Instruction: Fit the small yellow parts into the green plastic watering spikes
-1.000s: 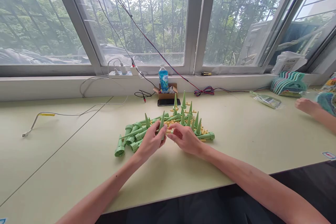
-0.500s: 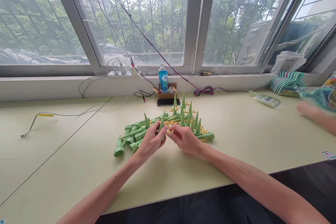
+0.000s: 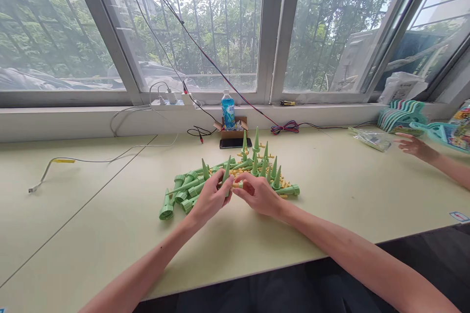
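Observation:
My left hand [image 3: 213,192] is closed round a green plastic watering spike [image 3: 226,170], its pointed tip upward. A small yellow valve piece [image 3: 237,185] shows against that spike, between the curled thumb and forefinger of my right hand [image 3: 261,195]. Part of the piece is hidden by the fingers. Left of my hands lies a heap of green spikes [image 3: 179,181] with ribbed caps. Behind my right hand several spikes stand tip up, one of them a tall green spike [image 3: 256,142], among loose yellow valves [image 3: 286,182].
A blue bottle [image 3: 228,112] stands by a small cardboard box [image 3: 240,124], with a black phone [image 3: 235,143] before it. Cables lie along the back. At right, a co-worker's hand [image 3: 414,147] is beside a plastic packet [image 3: 372,139] and teal hangers [image 3: 400,116].
The fingers of my right hand have loosened slightly round the yellow valve piece; my left hand keeps still. The co-worker's hand has moved left, toward the packet, with its fingers spread.

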Action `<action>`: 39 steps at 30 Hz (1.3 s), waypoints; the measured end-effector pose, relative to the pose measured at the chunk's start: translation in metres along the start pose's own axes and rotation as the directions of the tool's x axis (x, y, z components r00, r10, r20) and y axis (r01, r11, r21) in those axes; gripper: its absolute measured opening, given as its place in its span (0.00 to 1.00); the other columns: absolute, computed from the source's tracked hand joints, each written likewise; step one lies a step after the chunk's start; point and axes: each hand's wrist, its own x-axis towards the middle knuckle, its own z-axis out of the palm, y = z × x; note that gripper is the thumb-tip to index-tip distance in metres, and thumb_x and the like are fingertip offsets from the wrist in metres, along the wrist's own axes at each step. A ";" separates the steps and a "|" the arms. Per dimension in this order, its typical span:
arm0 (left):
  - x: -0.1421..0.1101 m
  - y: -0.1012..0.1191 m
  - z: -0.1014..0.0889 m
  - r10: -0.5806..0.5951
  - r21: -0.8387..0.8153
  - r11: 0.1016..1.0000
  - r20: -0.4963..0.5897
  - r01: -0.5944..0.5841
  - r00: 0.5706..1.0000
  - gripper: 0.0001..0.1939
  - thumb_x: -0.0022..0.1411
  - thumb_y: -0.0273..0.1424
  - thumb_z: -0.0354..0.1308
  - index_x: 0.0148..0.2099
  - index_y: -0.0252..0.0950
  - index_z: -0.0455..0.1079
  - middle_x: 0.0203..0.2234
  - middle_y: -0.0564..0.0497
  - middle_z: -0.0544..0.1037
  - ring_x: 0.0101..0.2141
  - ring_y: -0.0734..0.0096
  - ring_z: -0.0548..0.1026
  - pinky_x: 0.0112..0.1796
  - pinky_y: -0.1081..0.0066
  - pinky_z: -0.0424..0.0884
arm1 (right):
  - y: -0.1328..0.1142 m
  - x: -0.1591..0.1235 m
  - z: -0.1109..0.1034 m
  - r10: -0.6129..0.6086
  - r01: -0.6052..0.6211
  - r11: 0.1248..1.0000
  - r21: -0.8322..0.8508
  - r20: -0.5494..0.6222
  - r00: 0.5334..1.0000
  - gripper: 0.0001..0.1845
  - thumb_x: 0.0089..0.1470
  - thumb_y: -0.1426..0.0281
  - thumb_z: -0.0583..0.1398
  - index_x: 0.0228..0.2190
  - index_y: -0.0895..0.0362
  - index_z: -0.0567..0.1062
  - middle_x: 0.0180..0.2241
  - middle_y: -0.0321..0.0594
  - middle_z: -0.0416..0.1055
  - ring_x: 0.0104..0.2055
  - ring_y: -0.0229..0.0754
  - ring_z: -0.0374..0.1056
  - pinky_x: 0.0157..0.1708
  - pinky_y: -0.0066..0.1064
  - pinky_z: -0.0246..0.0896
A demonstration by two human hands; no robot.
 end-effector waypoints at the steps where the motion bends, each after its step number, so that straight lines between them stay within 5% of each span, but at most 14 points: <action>1: 0.000 0.000 0.000 0.005 0.008 1.000 0.001 -0.005 1.000 0.20 0.61 0.45 0.57 0.30 0.38 0.54 0.20 0.60 0.58 0.18 0.82 0.57 0.17 0.80 0.57 | 0.000 0.000 0.000 -0.002 0.002 1.000 0.012 0.003 1.000 0.11 0.61 0.63 0.57 0.42 0.57 0.69 0.18 0.25 0.58 0.18 0.32 0.51 0.23 0.25 0.51; 17: 0.000 -0.001 0.000 0.002 0.003 1.000 0.021 -0.003 1.000 0.18 0.60 0.43 0.58 0.30 0.38 0.55 0.18 0.61 0.59 0.16 0.83 0.57 0.17 0.79 0.53 | 0.002 0.001 0.001 -0.010 0.010 0.998 -0.056 -0.003 1.000 0.12 0.64 0.63 0.53 0.34 0.57 0.71 0.17 0.27 0.55 0.19 0.33 0.50 0.23 0.26 0.49; 24: 0.001 -0.003 0.000 0.014 0.009 1.000 -0.003 -0.014 1.000 0.20 0.61 0.46 0.57 0.30 0.38 0.54 0.18 0.61 0.59 0.16 0.83 0.57 0.16 0.79 0.54 | 0.002 -0.001 0.001 -0.009 0.009 1.000 -0.012 -0.007 1.000 0.12 0.61 0.63 0.57 0.43 0.57 0.69 0.17 0.24 0.56 0.18 0.32 0.48 0.23 0.25 0.50; 39: 0.002 -0.006 0.000 0.032 0.033 0.999 0.032 -0.033 0.999 0.18 0.63 0.45 0.55 0.31 0.38 0.55 0.16 0.62 0.58 0.14 0.83 0.57 0.17 0.78 0.53 | 0.004 -0.001 0.002 -0.001 0.002 1.000 -0.021 0.013 1.000 0.10 0.64 0.63 0.53 0.40 0.55 0.69 0.17 0.25 0.56 0.18 0.33 0.49 0.23 0.26 0.50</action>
